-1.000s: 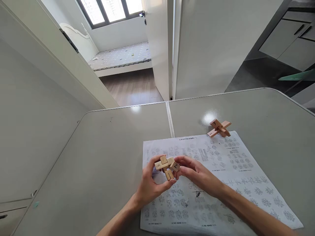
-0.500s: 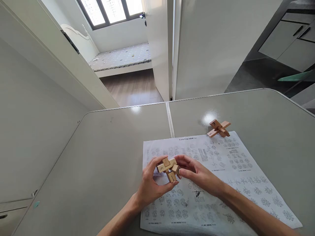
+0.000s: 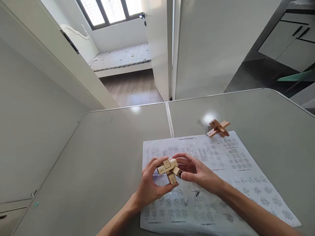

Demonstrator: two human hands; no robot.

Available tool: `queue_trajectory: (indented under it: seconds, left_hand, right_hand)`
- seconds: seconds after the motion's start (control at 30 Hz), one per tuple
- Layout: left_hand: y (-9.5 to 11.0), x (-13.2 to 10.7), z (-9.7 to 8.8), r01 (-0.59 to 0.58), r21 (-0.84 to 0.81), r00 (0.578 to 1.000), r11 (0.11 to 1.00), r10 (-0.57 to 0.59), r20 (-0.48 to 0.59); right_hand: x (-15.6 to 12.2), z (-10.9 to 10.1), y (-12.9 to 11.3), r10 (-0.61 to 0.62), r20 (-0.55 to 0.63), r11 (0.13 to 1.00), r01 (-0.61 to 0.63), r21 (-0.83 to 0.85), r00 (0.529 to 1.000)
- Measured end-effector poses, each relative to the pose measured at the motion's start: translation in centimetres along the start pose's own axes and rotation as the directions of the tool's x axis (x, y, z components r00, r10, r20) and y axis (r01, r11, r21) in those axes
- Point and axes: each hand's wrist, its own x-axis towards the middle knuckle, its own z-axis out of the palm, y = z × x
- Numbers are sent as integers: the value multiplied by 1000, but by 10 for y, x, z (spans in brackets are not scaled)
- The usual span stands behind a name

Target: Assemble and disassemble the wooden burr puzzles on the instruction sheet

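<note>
Both hands hold a small wooden interlocking puzzle of pale notched bars just above a printed instruction sheet. My left hand grips it from the left and below, thumb under it and fingers curled over the top. My right hand pinches its right side with thumb and fingertips. Black marks show on some bar ends. A second wooden puzzle, darker and cross-shaped, lies on the table at the sheet's far right corner, out of both hands' reach.
The grey table has a seam down its middle and rounded corners. A pale wall panel stands along its left. Beyond the far edge are a white partition, an open doorway to a room with wooden floor, and grey cabinets at right.
The puzzle has turned slightly and dropped a little lower in my hands. My right fingers have shifted their grip on its right side. The far puzzle has not moved.
</note>
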Motion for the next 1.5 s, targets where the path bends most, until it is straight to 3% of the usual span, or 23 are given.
queue_trajectory:
  seconds: [0.63,1.03,1.5]
  left_hand:
    - [2,2,-2,9,-26,999,1000,-8,40]
    - [3,1,-2,13,-27,990,1000,-9,143]
    - [2,-2,-2,48,-109,969,993,-20,244]
  right_hand:
    - [-1,0,1,9,-1,999,-9,-38,1000]
    - [-5,-4,-5,-24,45,969,35,-246,999]
    - [-5,-1,-13,-23,111,962,52,-267,994]
